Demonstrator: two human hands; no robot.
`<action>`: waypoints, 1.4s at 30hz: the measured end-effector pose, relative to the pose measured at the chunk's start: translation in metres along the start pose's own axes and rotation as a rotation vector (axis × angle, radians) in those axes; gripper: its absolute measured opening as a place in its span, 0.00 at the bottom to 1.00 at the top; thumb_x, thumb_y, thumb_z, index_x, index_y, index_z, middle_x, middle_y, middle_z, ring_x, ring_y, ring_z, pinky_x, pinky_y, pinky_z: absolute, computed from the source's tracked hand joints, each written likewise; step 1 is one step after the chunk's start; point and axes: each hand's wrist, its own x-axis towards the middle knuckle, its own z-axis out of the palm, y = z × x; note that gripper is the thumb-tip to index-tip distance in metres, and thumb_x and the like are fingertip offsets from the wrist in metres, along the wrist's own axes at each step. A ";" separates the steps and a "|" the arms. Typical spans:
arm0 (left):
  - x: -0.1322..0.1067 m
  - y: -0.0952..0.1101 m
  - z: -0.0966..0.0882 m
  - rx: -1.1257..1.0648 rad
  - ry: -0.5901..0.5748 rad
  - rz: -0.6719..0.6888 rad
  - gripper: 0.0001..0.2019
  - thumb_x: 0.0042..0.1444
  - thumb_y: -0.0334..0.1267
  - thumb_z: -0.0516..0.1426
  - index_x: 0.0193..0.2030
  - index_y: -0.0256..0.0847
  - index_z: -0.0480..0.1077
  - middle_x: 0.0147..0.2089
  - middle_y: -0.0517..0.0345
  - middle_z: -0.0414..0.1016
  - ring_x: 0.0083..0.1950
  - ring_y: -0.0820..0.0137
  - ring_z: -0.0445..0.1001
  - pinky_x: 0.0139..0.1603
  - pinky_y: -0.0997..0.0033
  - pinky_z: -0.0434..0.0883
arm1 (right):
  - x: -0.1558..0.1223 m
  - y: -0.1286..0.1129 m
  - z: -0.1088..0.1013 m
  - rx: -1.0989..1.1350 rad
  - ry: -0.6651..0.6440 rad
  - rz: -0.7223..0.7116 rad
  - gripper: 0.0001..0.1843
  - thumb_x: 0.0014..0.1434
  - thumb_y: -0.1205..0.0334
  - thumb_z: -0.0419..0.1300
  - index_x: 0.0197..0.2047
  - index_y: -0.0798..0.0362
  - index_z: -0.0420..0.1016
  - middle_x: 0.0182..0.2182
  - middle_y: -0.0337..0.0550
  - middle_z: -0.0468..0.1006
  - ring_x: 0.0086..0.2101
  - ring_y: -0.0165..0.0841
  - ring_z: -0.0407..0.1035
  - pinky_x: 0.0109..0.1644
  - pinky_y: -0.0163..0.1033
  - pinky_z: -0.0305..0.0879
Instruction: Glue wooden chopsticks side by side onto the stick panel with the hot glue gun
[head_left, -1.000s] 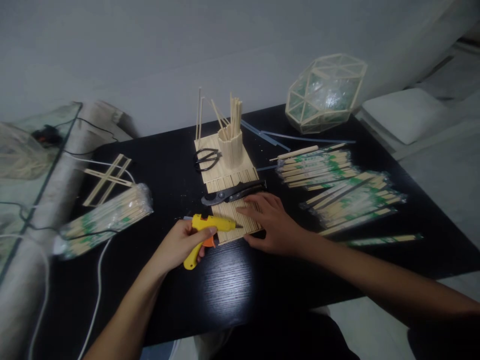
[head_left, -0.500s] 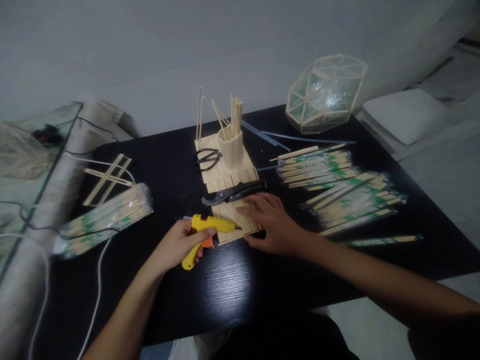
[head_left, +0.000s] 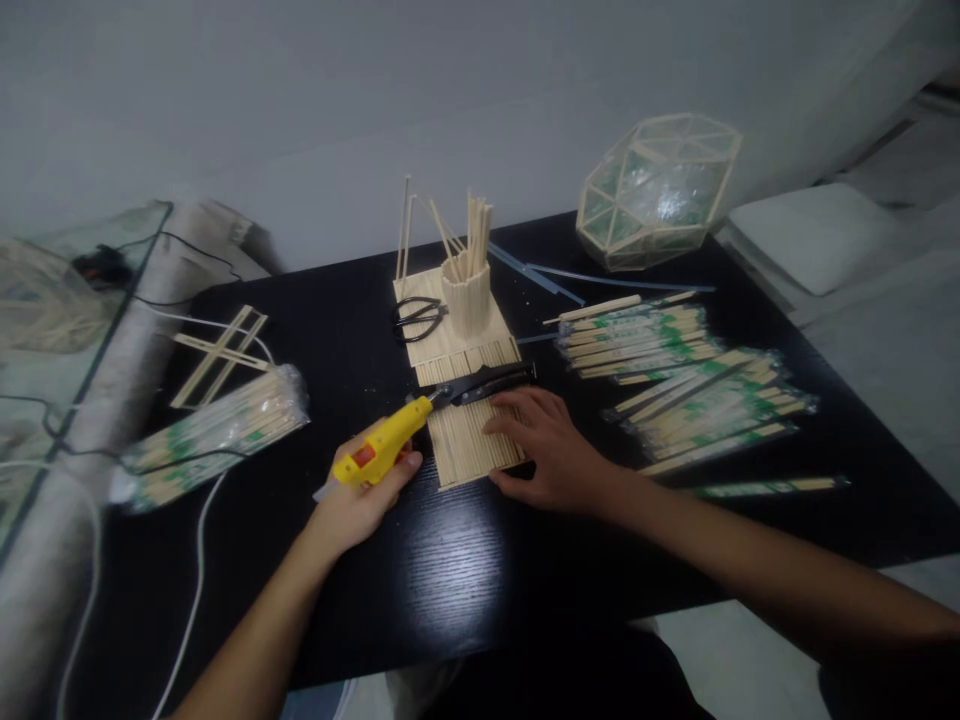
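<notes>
My left hand (head_left: 360, 495) grips a yellow glue gun (head_left: 382, 442), its nozzle pointing up and right toward the top left corner of a flat mat of bamboo sticks (head_left: 469, 445). My right hand (head_left: 551, 450) lies flat with fingers spread on the mat's right side, pressing it to the black table (head_left: 450, 580). Black pliers (head_left: 480, 384) lie across the mat's far edge. Behind them a second stick panel (head_left: 450, 335) carries a stick-built cup (head_left: 466, 296) full of upright sticks and black scissors (head_left: 416, 317).
Wrapped chopstick packs (head_left: 675, 370) spread at the right; a bagged bundle (head_left: 214, 435) and a stick cross frame (head_left: 219, 355) lie at the left. A faceted stick-and-film polyhedron (head_left: 656, 190) stands at the back right. The white cord (head_left: 196, 560) trails off the table's left front.
My left hand has swung the glue gun from lying level at the mat's near edge to pointing up toward the mat's far left corner. My right hand stays on the mat.
</notes>
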 end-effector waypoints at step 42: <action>-0.001 -0.005 0.020 0.201 -0.035 0.183 0.07 0.67 0.37 0.60 0.36 0.44 0.70 0.37 0.59 0.76 0.36 0.67 0.74 0.40 0.68 0.71 | 0.000 0.000 0.000 0.036 -0.003 -0.009 0.18 0.60 0.57 0.74 0.53 0.46 0.82 0.66 0.53 0.75 0.68 0.54 0.63 0.73 0.65 0.59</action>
